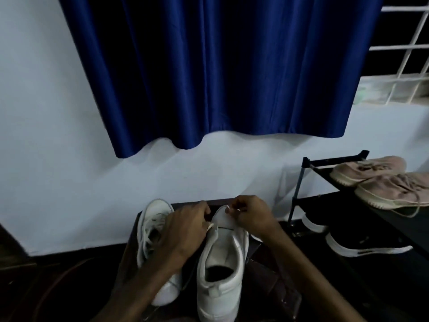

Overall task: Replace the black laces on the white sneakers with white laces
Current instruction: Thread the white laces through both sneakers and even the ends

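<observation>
White sneakers point(218, 270), two, were stood side by side at 6 o'clock. Over the right one's toe end, a white lace point(210, 227) was pinched by left hand point(185, 226) and right hand point(251, 217), held close together. At 4 o'clock, two pink shoes point(371, 170) and two black shoes point(362, 245) were kept on a shoe rack point(306, 161).

The curtain point(220, 73) is plain deep blue against a pale bluish-white wall point(46, 112). Right of the curtain, the window grille point(406, 49) is white. Below the curtain are a white sneaker point(220, 275) with a white lace point(210, 227) and a second sneaker point(153, 228), also white. Down-right of the curtain, a black rack point(301, 182) carries dusty-pink shoes point(369, 169) with cream soles above black shoes point(362, 242) with white soles.
</observation>
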A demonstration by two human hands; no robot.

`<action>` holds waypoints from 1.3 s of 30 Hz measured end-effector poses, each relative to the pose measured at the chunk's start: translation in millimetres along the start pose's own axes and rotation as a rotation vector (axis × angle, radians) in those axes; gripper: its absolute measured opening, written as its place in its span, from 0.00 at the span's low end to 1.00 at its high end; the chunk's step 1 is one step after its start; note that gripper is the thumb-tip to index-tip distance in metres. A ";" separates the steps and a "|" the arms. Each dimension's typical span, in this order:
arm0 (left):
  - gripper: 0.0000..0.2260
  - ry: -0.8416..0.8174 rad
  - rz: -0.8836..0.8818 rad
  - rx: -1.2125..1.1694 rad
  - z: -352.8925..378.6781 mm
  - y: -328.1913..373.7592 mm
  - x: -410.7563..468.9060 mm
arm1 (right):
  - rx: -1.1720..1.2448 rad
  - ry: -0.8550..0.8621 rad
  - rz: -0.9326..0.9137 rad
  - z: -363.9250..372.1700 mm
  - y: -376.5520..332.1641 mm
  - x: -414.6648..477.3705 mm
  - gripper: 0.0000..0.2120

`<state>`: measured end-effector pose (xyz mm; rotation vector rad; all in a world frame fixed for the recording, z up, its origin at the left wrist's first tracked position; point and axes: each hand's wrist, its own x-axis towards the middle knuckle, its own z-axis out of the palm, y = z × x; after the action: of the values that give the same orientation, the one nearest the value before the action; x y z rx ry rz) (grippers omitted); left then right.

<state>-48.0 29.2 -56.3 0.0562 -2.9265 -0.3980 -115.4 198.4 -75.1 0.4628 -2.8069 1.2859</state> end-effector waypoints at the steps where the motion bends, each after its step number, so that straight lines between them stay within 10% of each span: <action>1: 0.10 -0.010 0.012 0.003 4.3 0.2 -5.0 | -0.025 0.022 -0.017 7.3 4.7 -0.6 0.09; 18: 0.06 -0.081 -0.096 -0.446 18.2 10.9 -24.3 | -0.007 0.026 -0.248 3.6 21.4 3.0 0.01; 39: 0.11 -0.057 -0.041 -0.691 34.9 2.1 -13.5 | 0.125 -0.652 -0.150 -37.2 1.1 6.5 0.03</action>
<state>-41.3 41.3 -91.2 0.0058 -2.6696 -1.3968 -125.8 225.0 -50.4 1.2810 -3.0861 1.4979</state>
